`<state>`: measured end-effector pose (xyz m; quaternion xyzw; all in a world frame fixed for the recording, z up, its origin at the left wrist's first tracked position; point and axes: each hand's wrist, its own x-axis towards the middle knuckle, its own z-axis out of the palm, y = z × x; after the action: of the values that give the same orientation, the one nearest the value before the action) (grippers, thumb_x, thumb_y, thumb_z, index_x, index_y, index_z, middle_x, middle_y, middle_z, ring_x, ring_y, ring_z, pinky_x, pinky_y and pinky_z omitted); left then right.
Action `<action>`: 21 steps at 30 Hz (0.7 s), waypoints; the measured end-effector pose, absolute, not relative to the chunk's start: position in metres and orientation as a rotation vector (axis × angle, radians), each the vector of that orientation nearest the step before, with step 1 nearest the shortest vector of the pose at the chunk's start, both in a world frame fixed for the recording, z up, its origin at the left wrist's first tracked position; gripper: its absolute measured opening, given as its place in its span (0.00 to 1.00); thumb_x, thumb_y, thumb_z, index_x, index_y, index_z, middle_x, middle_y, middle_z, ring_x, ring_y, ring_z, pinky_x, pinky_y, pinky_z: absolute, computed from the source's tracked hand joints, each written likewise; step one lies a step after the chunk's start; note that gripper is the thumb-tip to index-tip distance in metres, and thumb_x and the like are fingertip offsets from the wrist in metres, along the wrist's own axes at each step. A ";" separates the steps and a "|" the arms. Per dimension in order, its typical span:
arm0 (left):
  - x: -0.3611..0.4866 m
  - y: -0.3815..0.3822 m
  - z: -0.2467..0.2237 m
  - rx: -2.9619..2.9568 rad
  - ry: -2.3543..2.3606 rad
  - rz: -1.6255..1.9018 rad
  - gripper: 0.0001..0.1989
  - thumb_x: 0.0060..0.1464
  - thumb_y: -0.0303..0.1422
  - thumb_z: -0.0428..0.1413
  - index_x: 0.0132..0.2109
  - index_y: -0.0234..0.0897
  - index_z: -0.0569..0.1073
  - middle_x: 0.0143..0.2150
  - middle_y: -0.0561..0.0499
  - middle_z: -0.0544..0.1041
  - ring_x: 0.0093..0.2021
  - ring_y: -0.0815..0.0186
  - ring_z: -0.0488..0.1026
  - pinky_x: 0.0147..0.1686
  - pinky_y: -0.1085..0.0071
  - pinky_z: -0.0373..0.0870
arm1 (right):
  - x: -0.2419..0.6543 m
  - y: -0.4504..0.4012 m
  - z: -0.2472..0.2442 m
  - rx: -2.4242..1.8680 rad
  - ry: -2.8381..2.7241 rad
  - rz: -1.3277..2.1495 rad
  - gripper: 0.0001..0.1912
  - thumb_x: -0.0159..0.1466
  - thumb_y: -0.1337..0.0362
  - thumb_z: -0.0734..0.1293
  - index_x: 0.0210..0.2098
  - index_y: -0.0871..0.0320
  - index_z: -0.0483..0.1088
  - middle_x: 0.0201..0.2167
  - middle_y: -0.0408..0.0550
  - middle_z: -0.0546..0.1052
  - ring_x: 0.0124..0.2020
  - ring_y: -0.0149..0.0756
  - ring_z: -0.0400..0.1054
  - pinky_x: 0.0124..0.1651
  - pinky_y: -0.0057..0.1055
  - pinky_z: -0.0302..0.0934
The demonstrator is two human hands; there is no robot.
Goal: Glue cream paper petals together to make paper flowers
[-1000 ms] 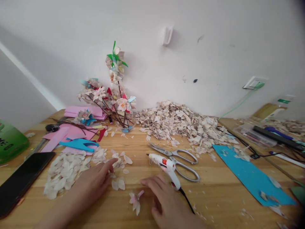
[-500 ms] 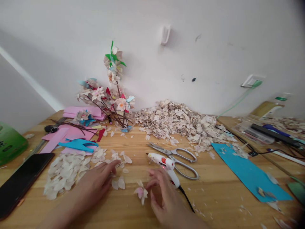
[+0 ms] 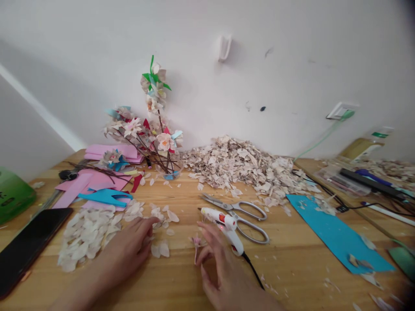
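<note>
A small pinkish-white flower (image 3: pixel 196 242) is pinched in the fingers of my right hand (image 3: pixel 218 268), low over the table, and I see it from the side. Partly covered by that hand lies a white glue gun (image 3: pixel 223 222), its little red light lit. Silver scissors (image 3: pixel 249 216) lie just behind the gun. My left hand (image 3: pixel 132 242) rests low over the wood, index finger stretched out and the others loosely bent, with nothing visible in it. Loose pale petals (image 3: pixel 160 249) lie by its fingertips, and a pile of pale petals (image 3: pixel 86 235) sits to its left.
Stems with finished flowers (image 3: pixel 165 141) stand in a clear cup near the wall. A heap of dry flakes (image 3: pixel 240 164) spreads at the back. Blue sheet (image 3: pixel 337 233) and cables lie at right. Pink sheets (image 3: pixel 94 181), a black phone (image 3: pixel 30 250) and a green container (image 3: pixel 14 194) are left.
The flower in my right hand has turned from facing me to edge-on, its fingers shifting slightly left and up. My left hand has moved slightly left.
</note>
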<state>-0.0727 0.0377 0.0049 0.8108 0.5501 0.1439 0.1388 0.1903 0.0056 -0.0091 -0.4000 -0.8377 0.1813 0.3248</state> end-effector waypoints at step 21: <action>0.017 0.008 -0.004 0.504 0.923 1.142 0.26 0.33 0.27 0.68 0.43 0.39 0.69 0.24 0.53 0.80 0.27 0.68 0.76 0.32 0.73 0.68 | 0.175 0.009 0.014 -1.073 -1.907 0.899 0.03 0.58 0.65 0.66 0.32 0.56 0.69 0.31 0.44 0.74 0.33 0.34 0.69 0.39 0.29 0.64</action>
<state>0.0166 0.0082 -0.0044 0.2274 0.4167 0.5153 0.7136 0.1746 0.0093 0.0135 -0.4200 -0.7462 0.3516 0.3783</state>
